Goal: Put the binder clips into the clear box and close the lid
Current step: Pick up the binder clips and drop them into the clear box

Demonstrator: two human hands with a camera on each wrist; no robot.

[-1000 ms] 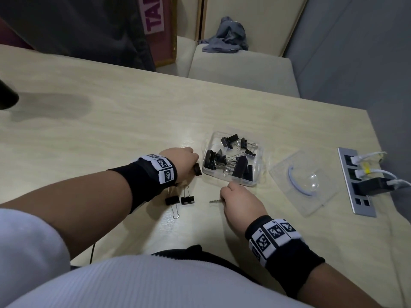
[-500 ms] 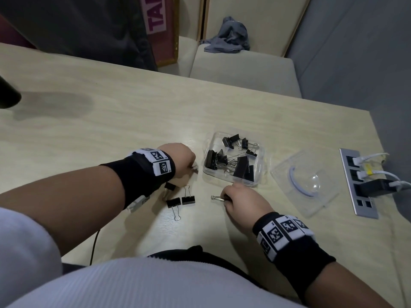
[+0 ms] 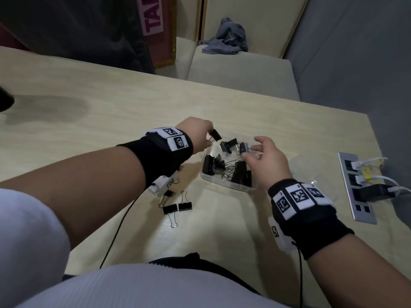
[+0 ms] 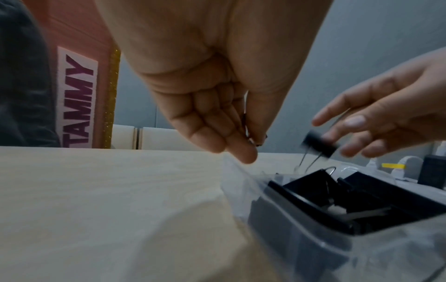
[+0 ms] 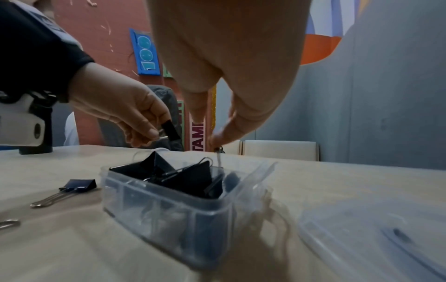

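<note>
Pale wood worktop (image 3: 111, 112) carries everything, with a cushioned bench and a socket strip (image 3: 358, 190) at its edges. Near the middle stands the clear box (image 3: 224, 183), open and already holding a heap of black clips (image 3: 222, 165), large and small, well up toward its rim. Its lid (image 5: 376, 229) lies flat on the worktop just to the right of the box, apart from it.

Both hands are over the box. The left hand (image 3: 198, 134) pinches one clip (image 3: 215, 134) by its wire handles, the black body hanging at the box's left far corner, above the rim and not yet inside. The right hand (image 3: 266, 161) has its fingers spread and loosely extended; a small clip (image 4: 318, 146) sits just below its fingertips over the box, blurred, and whether the fingers are holding its handle or have let it go cannot be told.

On the worktop in front of the box lie two more small clips (image 3: 177, 207) side by side, and a third (image 3: 165, 195) just behind them, partly hidden under the left wrist.

So the filling looks mostly done. By these pictures, what remains is the two clips at the hands, the three loose ones, and then the lid, which has not been touched and must be carried over and pressed on.
</note>
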